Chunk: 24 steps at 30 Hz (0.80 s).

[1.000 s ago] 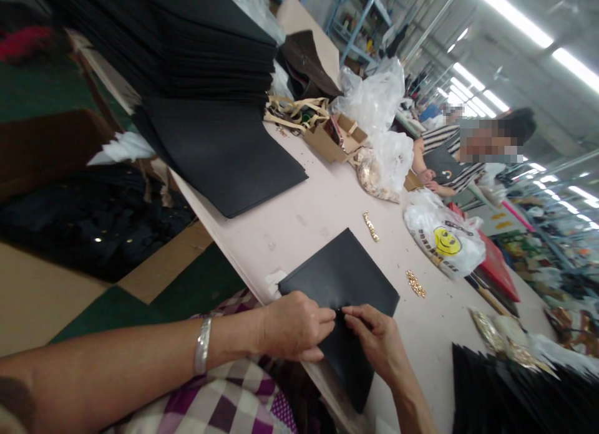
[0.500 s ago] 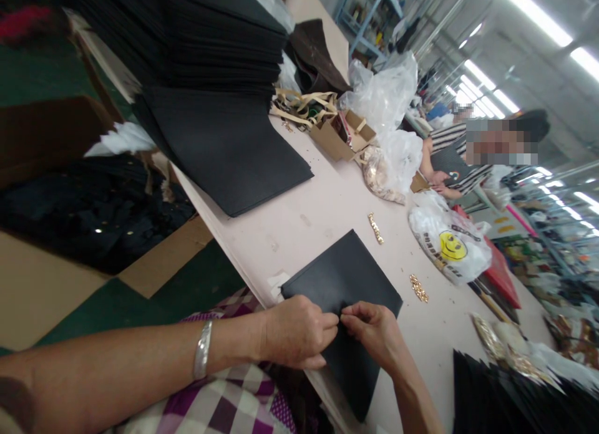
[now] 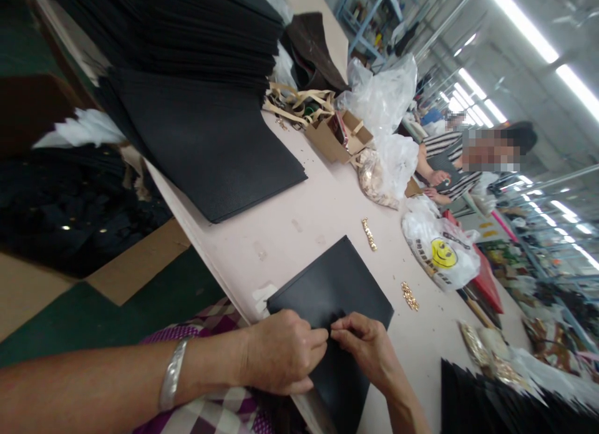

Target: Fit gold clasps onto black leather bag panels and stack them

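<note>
A black leather-like panel (image 3: 337,278) lies on the table in front of me, its near end reaching over the edge. Over its middle, my left hand (image 3: 285,350) and my right hand (image 3: 362,343) meet almost fingertip to fingertip. Both are closed in a pinch. Whatever sits between the fingertips is too small or too hidden to name. Beyond the panel, a small pile of gold metal pieces (image 3: 410,296) and a short row of gold metal pieces (image 3: 369,234) rest on the table.
A tall stack of black panels (image 3: 201,141) stands at the left, another black stack (image 3: 505,403) at the lower right. An open carton (image 3: 140,259) is beside the table. Plastic bags (image 3: 440,244) and a small cardboard box (image 3: 332,138) lie further back. A co-worker (image 3: 449,166) sits across.
The camera view has shifted slightly, so the scene sits a little further left. Both hands keep their pinch over the black panel, with little visible movement against it.
</note>
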Motion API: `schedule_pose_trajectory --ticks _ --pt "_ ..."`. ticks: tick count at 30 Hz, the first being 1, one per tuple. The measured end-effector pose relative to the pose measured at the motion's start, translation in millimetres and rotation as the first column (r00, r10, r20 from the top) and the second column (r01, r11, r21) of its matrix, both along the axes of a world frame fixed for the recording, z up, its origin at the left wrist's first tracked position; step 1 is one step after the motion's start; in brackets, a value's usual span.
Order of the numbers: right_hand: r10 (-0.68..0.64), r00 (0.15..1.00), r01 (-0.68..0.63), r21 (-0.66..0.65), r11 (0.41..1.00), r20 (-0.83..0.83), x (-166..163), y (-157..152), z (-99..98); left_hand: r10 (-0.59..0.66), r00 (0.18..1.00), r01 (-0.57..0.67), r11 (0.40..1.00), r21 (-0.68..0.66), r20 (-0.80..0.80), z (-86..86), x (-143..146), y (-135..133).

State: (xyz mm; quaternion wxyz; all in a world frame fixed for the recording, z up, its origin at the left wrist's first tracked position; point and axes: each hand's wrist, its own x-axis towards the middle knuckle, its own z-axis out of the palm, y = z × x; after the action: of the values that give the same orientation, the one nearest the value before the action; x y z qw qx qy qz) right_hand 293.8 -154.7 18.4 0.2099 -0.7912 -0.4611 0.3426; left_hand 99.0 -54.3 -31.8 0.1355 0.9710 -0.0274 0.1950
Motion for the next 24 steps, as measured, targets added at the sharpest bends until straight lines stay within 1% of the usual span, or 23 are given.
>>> schedule_pose_trajectory --ticks 5,9,14,18,19,21,22,23,24 --pt "-0.019 1.0 0.019 -0.052 0.998 0.002 -1.7 7.4 2.5 0.003 1.0 -0.003 1.0 -0.002 -0.012 -0.6 -0.7 -0.7" --pt "-0.057 0.998 0.051 -0.146 0.988 -0.037 3.0 13.6 -0.1 -0.008 1.0 0.007 1.0 -0.012 -0.023 -0.3 -1.6 -0.9" --pt "-0.133 0.984 0.095 -0.283 0.955 -0.12 5.0 24.1 0.8 -0.024 0.999 0.022 0.999 -0.041 -0.039 1.1 -0.5 0.3" --pt "-0.125 0.991 0.1 -0.359 0.928 -0.048 2.6 34.7 6.8 -0.028 0.999 0.027 0.999 -0.042 -0.035 0.5 -0.2 1.5" --pt "-0.122 0.992 0.098 -0.367 0.925 -0.043 3.6 36.9 7.9 -0.032 0.999 0.031 0.999 -0.043 -0.033 0.0 -0.1 2.0" --pt "-0.105 0.99 0.061 -0.384 0.921 -0.092 9.5 40.5 9.4 -0.045 0.999 0.044 0.998 -0.049 -0.025 -0.8 0.3 3.2" --pt "-0.081 0.992 0.039 -0.364 0.93 -0.1 14.5 42.2 10.2 -0.055 0.998 0.054 0.997 -0.051 -0.016 -1.2 0.2 3.8" --pt "-0.06 0.996 0.036 -0.318 0.947 -0.064 20.7 43.8 11.4 -0.066 0.998 0.066 0.996 -0.052 0.0 -1.4 -0.2 4.2" --pt "-0.054 0.998 0.056 -0.25 0.967 0.014 27.7 45.3 13.3 -0.073 0.997 0.074 0.996 -0.049 0.026 -1.6 -1.1 4.4"
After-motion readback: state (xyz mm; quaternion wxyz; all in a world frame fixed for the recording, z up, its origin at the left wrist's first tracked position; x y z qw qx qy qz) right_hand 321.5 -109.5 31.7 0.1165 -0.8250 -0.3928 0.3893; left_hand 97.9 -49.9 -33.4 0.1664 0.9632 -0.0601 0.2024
